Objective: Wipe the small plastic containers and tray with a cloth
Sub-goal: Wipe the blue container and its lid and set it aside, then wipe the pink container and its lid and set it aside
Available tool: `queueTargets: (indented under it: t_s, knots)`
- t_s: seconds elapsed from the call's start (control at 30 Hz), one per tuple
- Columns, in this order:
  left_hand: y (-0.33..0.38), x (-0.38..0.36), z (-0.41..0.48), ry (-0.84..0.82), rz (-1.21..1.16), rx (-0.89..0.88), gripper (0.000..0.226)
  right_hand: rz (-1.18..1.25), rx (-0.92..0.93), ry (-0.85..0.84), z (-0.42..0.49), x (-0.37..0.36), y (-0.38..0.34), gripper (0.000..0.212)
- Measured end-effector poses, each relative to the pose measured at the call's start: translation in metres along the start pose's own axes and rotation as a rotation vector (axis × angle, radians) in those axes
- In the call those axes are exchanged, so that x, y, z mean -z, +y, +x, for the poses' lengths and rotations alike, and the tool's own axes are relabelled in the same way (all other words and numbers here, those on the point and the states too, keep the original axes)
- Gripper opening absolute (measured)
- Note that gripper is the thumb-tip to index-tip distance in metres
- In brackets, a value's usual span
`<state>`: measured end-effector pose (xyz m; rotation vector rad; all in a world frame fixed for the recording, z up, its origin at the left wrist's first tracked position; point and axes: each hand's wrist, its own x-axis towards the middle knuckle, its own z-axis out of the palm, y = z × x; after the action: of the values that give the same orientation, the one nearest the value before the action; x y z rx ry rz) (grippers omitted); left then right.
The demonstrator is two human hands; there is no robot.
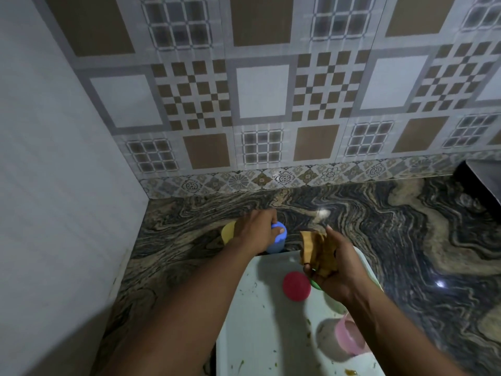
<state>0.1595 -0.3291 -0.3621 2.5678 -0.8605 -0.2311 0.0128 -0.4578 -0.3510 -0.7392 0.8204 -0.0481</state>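
My left hand [254, 232] grips a small container with a blue lid [278, 237] that stands on the counter just beyond the tray's far edge. A yellow-lidded container [227, 231] sits right behind that hand, partly hidden. My right hand [334, 267] holds a bunched tan cloth [315, 249] above the pale tray [260, 321]. On the tray sit a red-lidded container [296, 286], a pink one lying on its side [348, 339], and a green one [315, 284] mostly hidden under my right hand. Food scraps dot the tray.
The dark veined stone counter [406, 240] meets a patterned tile wall [244, 104] at the back and a plain white wall [54, 185] on the left. A dark object [479, 180] sits at the far right edge.
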Motion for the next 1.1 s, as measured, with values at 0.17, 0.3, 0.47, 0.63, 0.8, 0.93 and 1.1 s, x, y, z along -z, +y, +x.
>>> queueTargets:
  t_s: [0.17, 0.3, 0.47, 0.63, 0.8, 0.93, 1.1]
  knots:
    - [0.005, 0.000, 0.005, -0.038, 0.039, 0.027, 0.025, 0.028, 0.013, 0.009, 0.000, -0.003, -0.002, 0.033]
    - [0.014, 0.004, 0.012, -0.103, 0.178, 0.067, 0.027, 0.012, 0.001, 0.040, -0.014, -0.008, -0.010, 0.026]
    - [0.060, 0.003, -0.042, 0.031, 0.207, -0.075, 0.054, 0.057, 0.078, 0.045, -0.080, 0.044, -0.016, 0.023]
    - [0.079, 0.006, -0.064, -0.025, -0.041, -0.289, 0.024, 0.069, 0.221, 0.123, -0.082, 0.056, -0.036, 0.027]
    - [0.116, -0.025, -0.111, -0.231, 0.002, -0.525, 0.036, 0.039, 0.300, 0.292, -0.095, 0.090, -0.033, 0.037]
    - [0.132, -0.052, -0.134, -0.217, 0.210, -0.754, 0.041, 0.045, 0.334, 0.432, -0.103, 0.124, -0.013, 0.038]
    - [0.130, -0.058, -0.136, -0.228, 0.317, -0.792, 0.019, -0.123, 0.463, 0.521, -0.121, 0.127, 0.016, 0.025]
